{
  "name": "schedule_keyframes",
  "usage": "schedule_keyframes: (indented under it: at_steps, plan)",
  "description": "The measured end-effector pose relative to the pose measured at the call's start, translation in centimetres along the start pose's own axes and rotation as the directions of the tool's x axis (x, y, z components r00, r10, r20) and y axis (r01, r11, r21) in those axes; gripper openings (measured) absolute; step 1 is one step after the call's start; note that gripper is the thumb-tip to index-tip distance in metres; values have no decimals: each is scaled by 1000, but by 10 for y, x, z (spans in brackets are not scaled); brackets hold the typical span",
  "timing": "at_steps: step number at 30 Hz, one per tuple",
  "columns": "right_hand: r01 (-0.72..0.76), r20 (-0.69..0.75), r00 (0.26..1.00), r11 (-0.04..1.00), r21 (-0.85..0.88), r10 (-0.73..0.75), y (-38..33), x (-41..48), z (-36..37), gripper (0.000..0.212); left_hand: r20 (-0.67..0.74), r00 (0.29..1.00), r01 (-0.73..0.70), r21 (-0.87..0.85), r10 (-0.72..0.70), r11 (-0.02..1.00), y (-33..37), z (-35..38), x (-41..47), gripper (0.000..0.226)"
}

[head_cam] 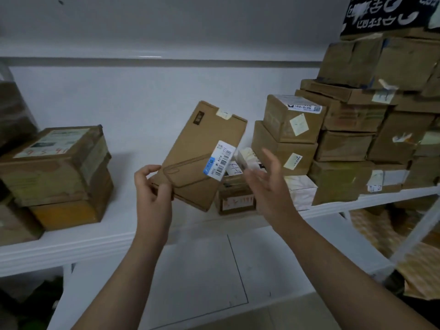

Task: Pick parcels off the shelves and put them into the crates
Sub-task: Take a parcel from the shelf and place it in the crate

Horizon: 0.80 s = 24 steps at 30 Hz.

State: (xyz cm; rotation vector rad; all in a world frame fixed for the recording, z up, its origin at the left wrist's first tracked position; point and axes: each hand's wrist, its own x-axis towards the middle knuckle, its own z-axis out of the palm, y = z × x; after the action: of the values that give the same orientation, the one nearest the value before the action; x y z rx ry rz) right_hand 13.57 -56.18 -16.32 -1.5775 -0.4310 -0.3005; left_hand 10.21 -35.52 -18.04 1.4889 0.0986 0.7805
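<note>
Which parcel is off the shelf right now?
The flat parcel with the barcode label, tilted and gripped by the left hand; the other parcels sit stacked on the shelf.

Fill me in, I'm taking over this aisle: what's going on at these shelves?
A person is picking parcels from a white shelf. Their left hand grips the lower corner of a flat brown parcel, held tilted above the shelf. The right hand is open beside it, holding nothing. More boxes sit stacked at the right and left. No crate is in view.
</note>
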Motion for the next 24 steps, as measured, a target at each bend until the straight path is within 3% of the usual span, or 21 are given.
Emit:
schedule_keyframes:
  at_steps: [2,4,7,10,12,14,16,17,19,22,24]
  plan:
    - [-95,-13,995,979,181,99,-2,6,0,68,50,998,-39,0,39,999,4,-10,1,29]
    - [-146,-18,987,950,275,157,-3,8,2,61,114,991,-63,-9,63,998,10,-14,3,31]
    - [-87,-71,990,936,341,118,-2,2,9,48,163,976,-162,119,141,980,15,-14,4,34]
    - [-10,-154,985,924,381,74,-2,-2,16,45,260,930,-338,322,261,884,18,-15,0,32]
    - [21,-217,973,907,420,78,-6,-4,19,42,416,868,-461,476,270,749,17,-20,-3,57]
    - [26,-269,957,895,446,106,-12,-4,19,41,571,768,-629,590,290,506,11,-24,-4,87]
    - [4,-291,946,892,453,144,-16,-3,19,41,606,696,-717,578,385,388,14,-25,-4,75]
    - [-8,-300,940,891,455,162,-18,-2,18,39,587,666,-745,535,459,398,16,-27,-3,60]
    - [-28,-322,932,917,398,168,-23,-1,17,35,508,652,-757,402,563,514,22,-27,-4,41]
    - [-16,-304,950,986,167,67,-29,0,12,22,284,812,-580,299,510,757,37,-23,-11,37]
    - [9,-227,974,997,79,9,-29,-1,11,11,173,869,-494,258,464,830,44,-20,-12,34]
